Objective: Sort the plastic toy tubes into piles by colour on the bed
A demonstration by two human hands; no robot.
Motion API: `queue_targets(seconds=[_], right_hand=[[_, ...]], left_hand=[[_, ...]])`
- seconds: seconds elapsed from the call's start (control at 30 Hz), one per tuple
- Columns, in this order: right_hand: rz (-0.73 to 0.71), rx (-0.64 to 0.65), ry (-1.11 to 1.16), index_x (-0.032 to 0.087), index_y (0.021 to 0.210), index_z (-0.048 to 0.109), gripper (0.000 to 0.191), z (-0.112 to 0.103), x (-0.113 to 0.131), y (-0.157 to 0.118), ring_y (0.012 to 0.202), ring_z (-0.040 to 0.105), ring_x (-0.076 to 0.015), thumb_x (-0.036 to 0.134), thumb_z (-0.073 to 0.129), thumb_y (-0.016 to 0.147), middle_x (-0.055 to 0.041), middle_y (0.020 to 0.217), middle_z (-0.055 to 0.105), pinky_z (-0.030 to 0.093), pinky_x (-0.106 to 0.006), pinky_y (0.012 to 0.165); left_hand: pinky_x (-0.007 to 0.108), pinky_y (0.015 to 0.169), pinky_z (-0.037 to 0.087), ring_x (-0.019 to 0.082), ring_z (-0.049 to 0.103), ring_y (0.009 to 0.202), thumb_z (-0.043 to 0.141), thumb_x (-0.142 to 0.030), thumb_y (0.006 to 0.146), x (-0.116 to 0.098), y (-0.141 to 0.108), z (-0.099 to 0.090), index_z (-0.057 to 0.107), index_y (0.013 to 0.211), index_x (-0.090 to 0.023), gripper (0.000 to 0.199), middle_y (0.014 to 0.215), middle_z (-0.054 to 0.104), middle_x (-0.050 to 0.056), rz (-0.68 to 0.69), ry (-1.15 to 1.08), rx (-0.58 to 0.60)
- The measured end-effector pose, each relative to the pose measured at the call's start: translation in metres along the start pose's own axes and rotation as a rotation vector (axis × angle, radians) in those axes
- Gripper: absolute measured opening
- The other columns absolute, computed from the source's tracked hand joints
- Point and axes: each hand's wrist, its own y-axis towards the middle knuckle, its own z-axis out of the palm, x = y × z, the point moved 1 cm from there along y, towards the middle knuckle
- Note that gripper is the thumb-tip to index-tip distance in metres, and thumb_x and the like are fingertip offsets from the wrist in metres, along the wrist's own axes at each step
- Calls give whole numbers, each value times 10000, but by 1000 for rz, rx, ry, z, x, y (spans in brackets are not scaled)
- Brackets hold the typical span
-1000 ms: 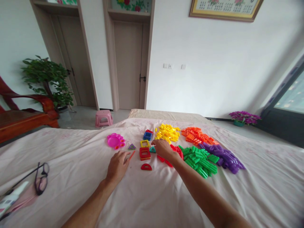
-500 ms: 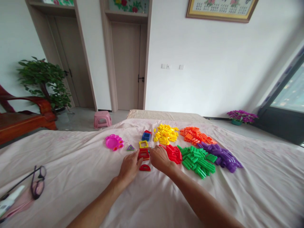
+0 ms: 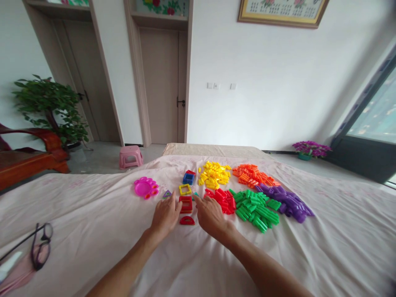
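Observation:
Red square frames (image 3: 186, 205) lie stacked on the cloth between my two hands. My left hand (image 3: 166, 213) is at their left, index finger stretched forward near a purple-green triangle (image 3: 167, 194). On the right, my right hand (image 3: 210, 213) points its index finger at a small teal piece (image 3: 194, 195), partly hidden by the fingertip; I cannot tell whether they touch. Neither hand shows anything held. A yellow square frame (image 3: 185, 189) sits just beyond, with blue square frames (image 3: 188, 178) and a red piece (image 3: 190, 172) behind it. Nearest me is a red half-round piece (image 3: 187, 220).
Piles of yellow (image 3: 214, 175), red (image 3: 223, 201), green (image 3: 258, 209), orange (image 3: 253, 176) and purple pieces (image 3: 286, 201) lie to the right. A pink paw-shaped tray (image 3: 144, 187) is at left. Glasses (image 3: 41, 246) rest at the far left of the cloth (image 3: 108, 235).
My left hand has drawn away from the red frames, its index finger now stretched forward. My right hand stays beside them. The view has shifted slightly.

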Motion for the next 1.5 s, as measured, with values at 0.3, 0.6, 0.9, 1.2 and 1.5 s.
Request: queue_targets(seconds=[0.3, 0.6, 0.9, 1.2, 1.5], right_hand=[[14, -93, 200, 232, 1388, 537, 545, 11, -12, -38, 1051, 578, -226, 105, 442, 867, -73, 1164, 695, 415, -334, 942], [14, -123, 285, 234, 1372, 561, 559, 22, -14, -43, 1057, 580, -219, 76, 438, 851, -67, 1165, 686, 420, -332, 953], [-6, -204, 326, 245, 1314, 604, 499, 28, -17, -43, 1005, 595, -217, 75, 447, 872, -70, 1100, 695, 432, -339, 885], [-41, -176, 402, 300, 1154, 706, 454, 26, -17, -42, 1013, 600, -186, 49, 475, 853, -27, 1109, 704, 420, -316, 886], [-70, -148, 422, 299, 1076, 737, 441, 30, -19, -39, 1017, 602, -172, 30, 493, 826, -11, 1111, 705, 423, -306, 896]], left_hand=[[395, 1034, 375, 256, 585, 1240, 302, -403, 997, 2, 59, 13, 528, 1326, -190, 452, 1302, 652, 162, -10, 13, 63], [404, 1073, 344, 247, 536, 1291, 345, -410, 985, -1, 69, 18, 549, 1337, -260, 434, 1390, 604, 96, 30, -23, 92], [314, 1014, 403, 202, 566, 1193, 452, -222, 937, 5, 119, 1, 590, 1320, -294, 413, 1362, 570, 74, 94, 26, 31], [387, 936, 494, 216, 621, 1086, 548, -283, 934, 5, 146, 21, 647, 1170, -226, 262, 1227, 626, 102, 161, 144, 185], [437, 891, 537, 216, 620, 1065, 590, -366, 918, 1, 147, 27, 579, 1250, -173, 384, 1251, 607, 99, 141, 211, 203]])
